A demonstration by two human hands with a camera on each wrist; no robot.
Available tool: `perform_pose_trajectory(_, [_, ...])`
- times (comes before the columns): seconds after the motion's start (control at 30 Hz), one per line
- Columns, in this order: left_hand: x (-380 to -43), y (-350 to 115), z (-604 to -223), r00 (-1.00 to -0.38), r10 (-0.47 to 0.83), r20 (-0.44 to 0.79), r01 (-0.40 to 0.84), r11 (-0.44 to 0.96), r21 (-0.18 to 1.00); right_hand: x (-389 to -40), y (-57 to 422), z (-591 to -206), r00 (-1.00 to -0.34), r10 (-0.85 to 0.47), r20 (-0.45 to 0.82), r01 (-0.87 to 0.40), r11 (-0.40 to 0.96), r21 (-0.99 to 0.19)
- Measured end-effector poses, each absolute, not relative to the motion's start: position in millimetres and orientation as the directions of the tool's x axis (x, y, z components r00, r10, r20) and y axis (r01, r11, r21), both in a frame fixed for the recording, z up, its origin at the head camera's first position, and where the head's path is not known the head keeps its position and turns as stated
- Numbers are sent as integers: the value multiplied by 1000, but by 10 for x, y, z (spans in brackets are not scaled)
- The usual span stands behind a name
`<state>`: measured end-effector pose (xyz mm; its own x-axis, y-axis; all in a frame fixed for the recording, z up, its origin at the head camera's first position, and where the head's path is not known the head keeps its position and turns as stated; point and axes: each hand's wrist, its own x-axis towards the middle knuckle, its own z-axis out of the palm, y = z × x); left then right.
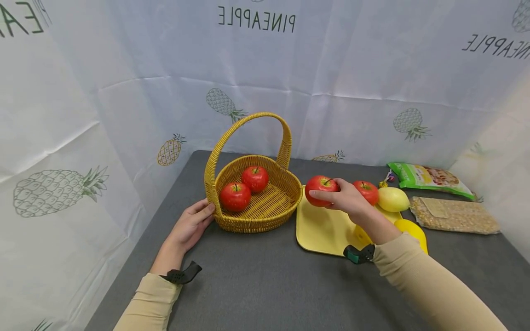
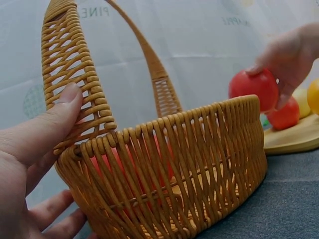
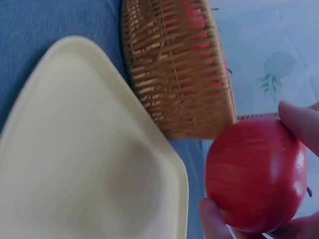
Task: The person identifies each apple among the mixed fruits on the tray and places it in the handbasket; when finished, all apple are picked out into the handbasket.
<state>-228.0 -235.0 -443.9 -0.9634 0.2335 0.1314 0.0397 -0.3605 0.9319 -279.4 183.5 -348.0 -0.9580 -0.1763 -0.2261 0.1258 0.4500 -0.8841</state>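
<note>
In the head view a red apple [image 1: 319, 190] is gripped by my right hand [image 1: 349, 198], held above the left part of a yellow tray [image 1: 320, 232]. The right wrist view shows that apple [image 3: 254, 174] between thumb and fingers, close to the basket's rim. My left hand [image 1: 194, 224] holds the left side of a woven basket [image 1: 256, 225] at the foot of its handle. Its thumb [image 2: 70, 99] lies against the handle's weave, with other fingers on the outer wall. Inside the basket sit two red apples, one at the front left [image 1: 235, 197] and one behind it [image 1: 255, 178].
On the tray's right side are another red apple [image 1: 366, 192], a pale yellow-green fruit [image 1: 393, 199] and yellow fruit [image 1: 411, 233], partly behind my right arm. Farther right lie a green packet [image 1: 432, 179] and a clear bag of grains [image 1: 455, 215]. A pineapple-print curtain [image 1: 256, 69] backs the table.
</note>
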Motion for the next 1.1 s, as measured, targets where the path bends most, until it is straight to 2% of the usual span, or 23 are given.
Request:
perform_pose_trajectory(0.33, [-2291, -2349, -4420, -964, 232, 129, 40, -351, 935, -2796, 1693, -3369, -964, -182, -194, 103, 417, -903])
perform_pose_trajectory(1.1, [-2288, -2363, -4452, -963, 235, 132, 40, -359, 932, -2828, 1408, -3239, -934, -311, -175, 24, 435, -900])
